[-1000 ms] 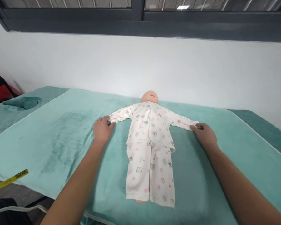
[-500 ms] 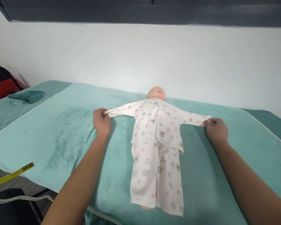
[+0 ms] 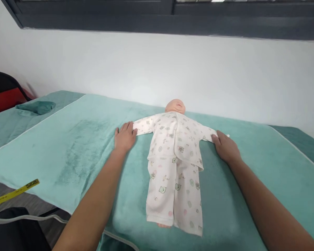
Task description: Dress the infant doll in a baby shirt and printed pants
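Observation:
A doll (image 3: 175, 106) lies on its back, dressed in a white printed shirt (image 3: 170, 139) and matching trousers (image 3: 162, 191). Its head points toward the wall, and part of a foot shows below one trouser leg. Both shirt sleeves stretch out sideways. My left hand (image 3: 125, 137) lies over the end of the left sleeve (image 3: 144, 125), its fingers spread and covering the cuff. On the other side, my right hand (image 3: 227, 147) is closed on the right sleeve (image 3: 207, 133) near its end, with a bit of cuff showing past the fingers.
A light green plush cover (image 3: 94, 115) spreads beneath the doll. Behind it rise a white wall (image 3: 136, 66) and a dark window frame (image 3: 120, 17). At left are a folded green cloth (image 3: 36, 108), a red and black object (image 3: 5, 92) and a yellow strip (image 3: 14, 193).
Both hands have moved inward along the sleeves from the pinched cuff ends. The left fingers have spread out over the cloth. The camera view has tilted up slightly.

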Motion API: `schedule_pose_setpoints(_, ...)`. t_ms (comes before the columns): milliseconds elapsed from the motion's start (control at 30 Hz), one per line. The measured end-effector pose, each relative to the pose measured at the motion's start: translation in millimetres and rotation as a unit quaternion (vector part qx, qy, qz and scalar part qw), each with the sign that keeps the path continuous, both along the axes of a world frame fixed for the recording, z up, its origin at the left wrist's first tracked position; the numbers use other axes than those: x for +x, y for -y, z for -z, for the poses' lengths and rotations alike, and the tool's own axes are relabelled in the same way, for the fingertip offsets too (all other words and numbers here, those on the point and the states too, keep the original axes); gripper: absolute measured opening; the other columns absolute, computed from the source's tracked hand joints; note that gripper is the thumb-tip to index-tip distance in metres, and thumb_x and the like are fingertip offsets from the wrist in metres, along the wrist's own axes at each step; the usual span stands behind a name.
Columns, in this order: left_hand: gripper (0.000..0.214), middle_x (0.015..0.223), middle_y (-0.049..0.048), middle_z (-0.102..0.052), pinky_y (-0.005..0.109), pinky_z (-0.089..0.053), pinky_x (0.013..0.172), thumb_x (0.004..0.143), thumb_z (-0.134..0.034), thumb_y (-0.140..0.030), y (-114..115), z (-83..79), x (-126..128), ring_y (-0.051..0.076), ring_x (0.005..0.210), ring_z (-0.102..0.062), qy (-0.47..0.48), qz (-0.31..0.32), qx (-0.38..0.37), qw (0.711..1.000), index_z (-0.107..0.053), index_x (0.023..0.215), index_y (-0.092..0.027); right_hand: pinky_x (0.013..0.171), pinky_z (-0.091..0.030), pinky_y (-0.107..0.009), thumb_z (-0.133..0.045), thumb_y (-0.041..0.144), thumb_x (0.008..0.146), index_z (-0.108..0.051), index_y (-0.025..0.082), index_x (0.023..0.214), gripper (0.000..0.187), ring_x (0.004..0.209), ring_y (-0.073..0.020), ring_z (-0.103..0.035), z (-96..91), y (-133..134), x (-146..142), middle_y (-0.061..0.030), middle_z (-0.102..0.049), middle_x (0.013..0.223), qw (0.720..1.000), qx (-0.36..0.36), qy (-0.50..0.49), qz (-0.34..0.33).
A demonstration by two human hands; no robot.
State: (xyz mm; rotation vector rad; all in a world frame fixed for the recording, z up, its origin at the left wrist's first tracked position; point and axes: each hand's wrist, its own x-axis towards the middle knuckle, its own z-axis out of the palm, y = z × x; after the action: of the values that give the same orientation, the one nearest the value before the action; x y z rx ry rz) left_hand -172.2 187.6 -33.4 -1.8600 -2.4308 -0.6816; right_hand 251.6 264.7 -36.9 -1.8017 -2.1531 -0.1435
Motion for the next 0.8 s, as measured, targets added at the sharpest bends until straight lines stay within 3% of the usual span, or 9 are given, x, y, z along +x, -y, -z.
schedule_pose_setpoints(100, 0.058, 0.152, 0.0129, -0.041, 0.059, -0.017, 0.118, 0.097, -0.030, -0.037, 7.7, -2.0, 3.1, 0.029, 0.144, -0.032, -0.002, -0.030, -0.021, 0.999, -0.034, 0.148, -0.011, 0.096, -0.043, -0.045, -0.025, 0.049, 0.098, -0.052, 0.012, 0.126, 0.054, 0.118, -0.0317, -0.055, 2.4, 12.2, 2.8, -0.0194, -0.059, 0.129, 0.999, -0.022, 0.008, 0.040)
schedule_pose_setpoints(267, 0.056, 0.153, 0.0162, -0.039, 0.056, -0.018, 0.119, 0.097, -0.033, -0.036, 43.2, -5.6, 11.7, 0.030, 0.144, -0.031, 0.028, -0.027, -0.002, 0.999, -0.038, 0.146, -0.009, 0.110, -0.033, -0.053, -0.029, 0.050, 0.096, -0.039, 0.005, 0.143, 0.066, 0.141, -0.0354, -0.033, 4.4, 55.6, -4.9, -0.0243, -0.041, 0.149, 0.997, -0.013, -0.030, 0.072)
schedule_pose_setpoints(333, 0.053, 0.149, 0.0165, -0.045, 0.053, -0.021, 0.118, 0.097, -0.036, -0.038, 72.1, -5.2, 21.8, 0.029, 0.142, -0.036, 0.071, -0.004, 0.031, 0.997, -0.044, 0.142, -0.012, 0.112, -0.032, -0.050, -0.032, 0.052, 0.096, -0.039, 0.006, 0.143, 0.066, 0.142, -0.0340, -0.032, 3.0, 84.4, -14.0, -0.0229, -0.040, 0.150, 0.996, -0.014, -0.083, 0.035)
schedule_pose_setpoints(433, 0.048, 0.137, 0.0133, -0.058, 0.050, -0.028, 0.116, 0.096, -0.041, -0.043, 133.0, 1.2, 48.5, 0.027, 0.132, -0.049, 0.197, 0.054, 0.076, 0.976, -0.054, 0.134, -0.017, 0.111, -0.035, -0.045, -0.041, 0.053, 0.094, -0.043, 0.016, 0.141, 0.060, 0.136, -0.0301, -0.041, 0.5, 143.8, -31.5, -0.0164, -0.045, 0.147, 0.977, -0.011, -0.203, -0.067)
schedule_pose_setpoints(533, 0.044, 0.134, 0.0100, -0.059, 0.041, -0.041, 0.108, 0.095, -0.046, -0.044, 198.3, 13.3, 82.7, 0.023, 0.124, -0.055, 0.339, 0.143, 0.079, 0.927, -0.057, 0.132, -0.024, 0.091, -0.050, -0.034, -0.048, 0.048, 0.094, -0.047, 0.025, 0.131, 0.044, 0.109, -0.0212, -0.059, 2.5, 210.5, -50.6, -0.0097, -0.057, 0.127, 0.931, -0.041, -0.324, -0.162)
schedule_pose_setpoints(600, 0.040, 0.129, 0.0093, -0.060, 0.041, -0.041, 0.106, 0.092, -0.053, -0.043, 230.5, 20.7, 103.3, 0.023, 0.121, -0.055, 0.340, 0.172, 0.101, 0.919, -0.061, 0.128, -0.027, 0.082, -0.051, -0.030, -0.056, 0.045, 0.091, -0.050, 0.025, 0.123, 0.038, 0.096, -0.0183, -0.061, 6.7, 246.2, -63.1, -0.0066, -0.059, 0.113, 0.911, -0.054, -0.354, -0.204)
schedule_pose_setpoints(700, 0.038, 0.117, 0.0082, -0.061, 0.041, -0.044, 0.100, 0.085, -0.065, -0.039, 252.0, 25.2, 124.9, 0.023, 0.112, -0.057, 0.297, 0.173, 0.144, 0.928, -0.064, 0.123, -0.029, 0.079, -0.048, -0.029, -0.066, 0.040, 0.085, -0.054, 0.024, 0.107, 0.029, 0.089, -0.0171, -0.059, 12.6, 274.8, -79.7, -0.0044, -0.059, 0.102, 0.906, -0.042, -0.364, -0.214)
schedule_pose_setpoints(800, 0.025, 0.101, 0.0058, -0.062, 0.035, -0.048, 0.088, 0.088, -0.063, -0.029, 252.9, 21.7, 137.2, 0.020, 0.096, -0.060, 0.287, 0.160, 0.192, 0.925, -0.067, 0.113, -0.027, 0.077, -0.045, -0.028, -0.064, 0.037, 0.088, -0.052, 0.022, 0.084, 0.019, 0.081, -0.0158, -0.057, 12.9, 280.6, -88.6, -0.0021, -0.060, 0.089, 0.909, -0.049, -0.357, -0.212)
